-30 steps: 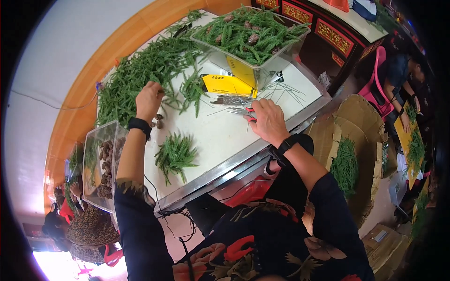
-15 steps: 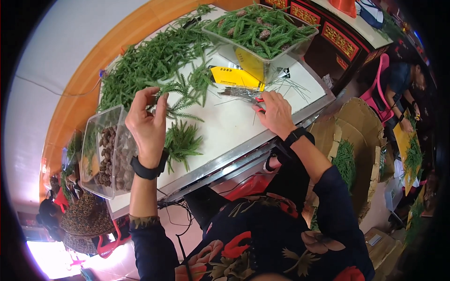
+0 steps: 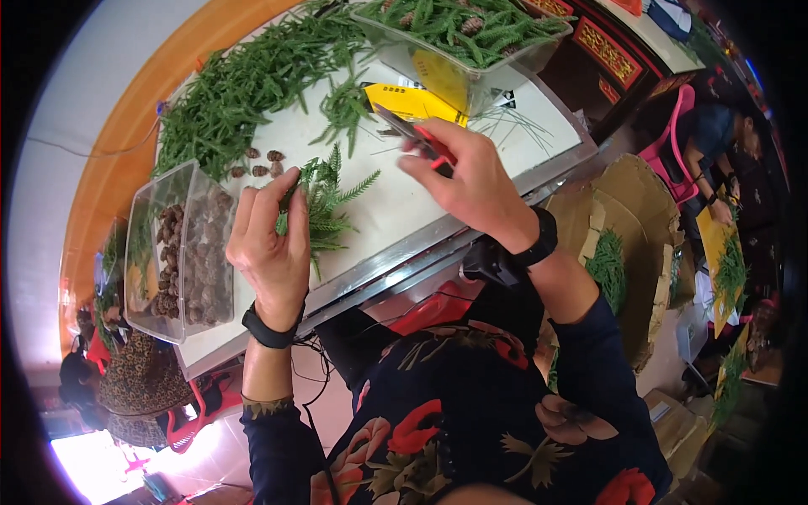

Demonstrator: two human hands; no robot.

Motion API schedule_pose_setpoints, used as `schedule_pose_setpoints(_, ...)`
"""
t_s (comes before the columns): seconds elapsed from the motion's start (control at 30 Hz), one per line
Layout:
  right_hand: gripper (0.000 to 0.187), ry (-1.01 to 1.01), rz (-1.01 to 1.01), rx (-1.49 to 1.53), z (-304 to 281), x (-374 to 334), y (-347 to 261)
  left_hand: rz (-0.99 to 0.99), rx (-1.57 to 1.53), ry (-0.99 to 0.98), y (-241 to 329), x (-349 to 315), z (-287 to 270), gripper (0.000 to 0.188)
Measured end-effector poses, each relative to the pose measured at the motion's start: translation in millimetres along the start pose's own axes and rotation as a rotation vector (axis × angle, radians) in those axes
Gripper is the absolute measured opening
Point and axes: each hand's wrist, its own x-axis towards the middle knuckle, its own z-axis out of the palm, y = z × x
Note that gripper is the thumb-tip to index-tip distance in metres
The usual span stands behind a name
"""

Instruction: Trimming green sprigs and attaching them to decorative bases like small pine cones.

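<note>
Left hand (image 3: 269, 242) has a narrow pinch grip on a pine sprig (image 3: 326, 187), just left of centre frame. Right hand's (image 3: 478, 181) grip is wrapped round red-handled pliers (image 3: 417, 137), can't tell if the jaws are parted. Imo best to pinch low on the stem and keep the plier tips off those fingers. Bare desk (image 3: 400, 202) mid-frame gives decent room, just mind the clear pinecone box (image 3: 195, 257) at left and the metal edge (image 3: 404, 259) lower centre.

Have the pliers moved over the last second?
Yes: judged against the yellow box, the pliers have shifted left and up the view, their tips now overlapping it.
</note>
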Motion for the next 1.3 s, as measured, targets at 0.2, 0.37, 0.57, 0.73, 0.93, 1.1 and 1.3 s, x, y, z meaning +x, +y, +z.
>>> schedule_pose_setpoints(0.2,0.020,-0.159,0.049,0.350,13.2,18.7,-30.4,0.014,-0.032,-0.027,20.4,-0.6,3.0,0.021)
schedule_pose_setpoints(0.37,0.018,-0.157,-0.125,0.231,28.9,19.1,-20.4,0.076,-0.033,-0.025,18.8,-7.0,4.4,0.022)
schedule_pose_setpoints(0.57,0.019,-0.207,-0.065,0.195,29.4,15.4,-21.4,0.111,-0.001,-0.002,16.9,-11.0,4.0,0.024)
schedule_pose_setpoints(0.73,0.021,-0.141,-0.139,0.183,35.7,10.8,-20.7,0.179,0.054,0.018,15.4,-12.7,7.6,0.023)
schedule_pose_setpoints(0.93,0.025,-0.020,-0.162,0.050,33.7,3.8,-26.9,0.056,0.021,-0.050,9.4,-5.9,-8.2,0.020)
schedule_pose_setpoints(1.1,0.028,0.016,-0.093,-0.010,16.5,-3.8,12.5,-0.407,-0.371,-0.016,-31.5,13.6,-33.4,0.015)
schedule_pose_setpoints(1.3,0.025,0.136,-0.147,-0.499,16.1,-26.6,94.6,-0.565,-0.478,-0.357,-106.5,2.0,-6.6,0.013)
